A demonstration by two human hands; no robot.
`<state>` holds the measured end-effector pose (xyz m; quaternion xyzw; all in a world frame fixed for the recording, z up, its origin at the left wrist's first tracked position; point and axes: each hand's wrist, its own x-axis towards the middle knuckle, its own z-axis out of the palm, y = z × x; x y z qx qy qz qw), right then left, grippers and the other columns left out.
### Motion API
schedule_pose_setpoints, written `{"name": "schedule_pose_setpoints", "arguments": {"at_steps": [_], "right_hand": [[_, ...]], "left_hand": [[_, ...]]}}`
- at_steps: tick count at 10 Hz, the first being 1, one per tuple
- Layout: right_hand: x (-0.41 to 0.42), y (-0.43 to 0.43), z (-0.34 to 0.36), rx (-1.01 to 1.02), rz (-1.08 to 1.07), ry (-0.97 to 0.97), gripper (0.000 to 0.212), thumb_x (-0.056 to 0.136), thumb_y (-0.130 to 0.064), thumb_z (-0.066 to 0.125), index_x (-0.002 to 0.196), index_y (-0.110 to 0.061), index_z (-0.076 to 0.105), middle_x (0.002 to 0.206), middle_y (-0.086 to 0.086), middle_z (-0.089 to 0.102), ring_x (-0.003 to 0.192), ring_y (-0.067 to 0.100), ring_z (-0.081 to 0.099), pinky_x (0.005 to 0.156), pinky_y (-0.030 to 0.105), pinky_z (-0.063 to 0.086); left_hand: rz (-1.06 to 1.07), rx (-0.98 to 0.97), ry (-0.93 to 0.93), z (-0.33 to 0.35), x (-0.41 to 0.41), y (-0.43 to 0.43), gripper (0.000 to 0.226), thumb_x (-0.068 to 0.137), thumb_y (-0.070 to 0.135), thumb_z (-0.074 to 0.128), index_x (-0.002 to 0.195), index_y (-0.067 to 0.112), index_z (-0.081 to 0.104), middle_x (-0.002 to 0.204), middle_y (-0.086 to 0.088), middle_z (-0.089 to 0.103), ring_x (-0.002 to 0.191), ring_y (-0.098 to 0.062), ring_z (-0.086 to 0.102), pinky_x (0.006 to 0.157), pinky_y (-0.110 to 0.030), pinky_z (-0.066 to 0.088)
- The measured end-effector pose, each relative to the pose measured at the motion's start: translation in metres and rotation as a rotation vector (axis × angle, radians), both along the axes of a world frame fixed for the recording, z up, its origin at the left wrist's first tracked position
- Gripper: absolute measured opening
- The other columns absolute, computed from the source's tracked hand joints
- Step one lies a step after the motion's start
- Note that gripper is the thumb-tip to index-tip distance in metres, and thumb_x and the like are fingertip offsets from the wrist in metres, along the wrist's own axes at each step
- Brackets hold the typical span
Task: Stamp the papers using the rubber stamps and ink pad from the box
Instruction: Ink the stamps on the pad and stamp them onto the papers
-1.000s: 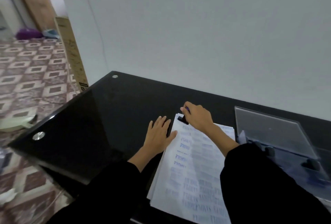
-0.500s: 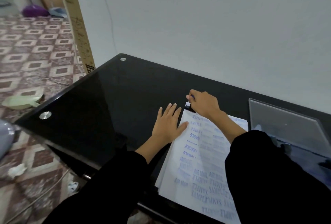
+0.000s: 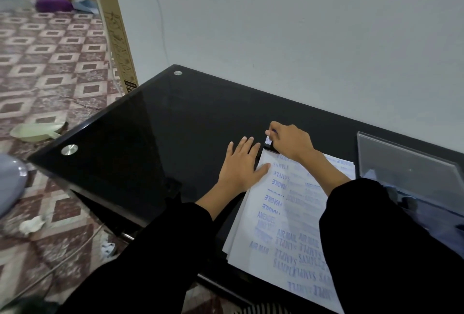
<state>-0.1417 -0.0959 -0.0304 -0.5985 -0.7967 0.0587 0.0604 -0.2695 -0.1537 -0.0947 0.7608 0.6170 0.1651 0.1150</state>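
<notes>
A stack of white papers (image 3: 288,226) covered in blue stamped words lies on the black glass table (image 3: 150,138). My left hand (image 3: 241,165) lies flat with straight fingers on the table, its thumb on the papers' left edge. My right hand (image 3: 292,141) grips a small dark rubber stamp (image 3: 268,141) at the top left corner of the stack; most of the stamp is hidden by my fingers. At the right stands the clear plastic box (image 3: 406,173) with its lid raised, and dark stamps (image 3: 406,200) show dimly inside it.
The table stands against a pale wall. Its left corner and front edge drop to a patterned tiled floor with a pale green dustpan (image 3: 35,131), a cardboard carton (image 3: 118,35) leaning on the wall, and scraps of litter. My black sleeves cover the lower frame.
The camera has shifted, so the table sits lower and further right in view. My right hand has lifted the stamp slightly at the papers' top corner. My left hand stays flat.
</notes>
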Motion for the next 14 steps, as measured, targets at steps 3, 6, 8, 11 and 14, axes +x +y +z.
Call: {"name": "schedule_pose_setpoints", "arguments": {"at_steps": [3, 6, 8, 11, 14], "right_hand": [[-0.003, -0.008, -0.009, 0.033, -0.010, 0.070, 0.017, 0.101, -0.029, 0.034, 0.090, -0.016, 0.038, 0.077, 0.005, 0.055, 0.062, 0.015, 0.048, 0.060, 0.029, 0.040], [-0.002, -0.007, -0.015, 0.038, 0.003, 0.154, 0.015, 0.100, -0.025, 0.036, 0.090, -0.014, 0.039, 0.086, 0.014, 0.064, 0.066, 0.020, 0.052, 0.059, 0.030, 0.044], [-0.001, -0.007, -0.017, 0.047, 0.003, 0.162, 0.021, 0.100, -0.026, 0.037, 0.099, -0.007, 0.047, 0.087, 0.015, 0.064, 0.067, 0.020, 0.053, 0.060, 0.030, 0.044], [-0.001, 0.000, -0.017, 0.036, 0.015, 0.171, 0.014, 0.101, -0.024, 0.035, 0.091, -0.014, 0.038, 0.087, 0.016, 0.063, 0.065, 0.019, 0.049, 0.051, 0.022, 0.034], [-0.002, -0.011, -0.021, 0.099, 0.026, 0.181, 0.021, 0.100, -0.023, 0.038, 0.100, -0.005, 0.048, 0.087, 0.014, 0.063, 0.067, 0.021, 0.053, 0.064, 0.032, 0.046]], "left_hand": [[0.005, -0.011, 0.013, 0.001, 0.001, 0.000, 0.065, 0.095, 0.052, 0.031, 0.148, 0.014, 0.023, 0.158, -0.004, 0.015, 0.147, -0.018, 0.005, 0.118, -0.042, -0.001], [0.006, -0.008, 0.021, 0.002, 0.001, 0.000, 0.064, 0.095, 0.051, 0.032, 0.147, 0.014, 0.023, 0.158, -0.004, 0.014, 0.147, -0.018, 0.005, 0.118, -0.042, -0.001], [0.007, -0.008, 0.021, 0.001, 0.001, 0.000, 0.064, 0.095, 0.051, 0.033, 0.147, 0.014, 0.023, 0.158, -0.005, 0.015, 0.147, -0.018, 0.006, 0.118, -0.043, 0.000], [0.010, -0.019, 0.027, 0.002, 0.001, 0.001, 0.065, 0.095, 0.052, 0.032, 0.147, 0.015, 0.023, 0.158, -0.005, 0.015, 0.147, -0.019, 0.005, 0.118, -0.043, -0.001], [0.007, -0.008, 0.002, 0.003, 0.002, -0.001, 0.064, 0.095, 0.050, 0.035, 0.146, 0.013, 0.025, 0.157, -0.006, 0.017, 0.147, -0.019, 0.007, 0.118, -0.044, 0.000]]}}
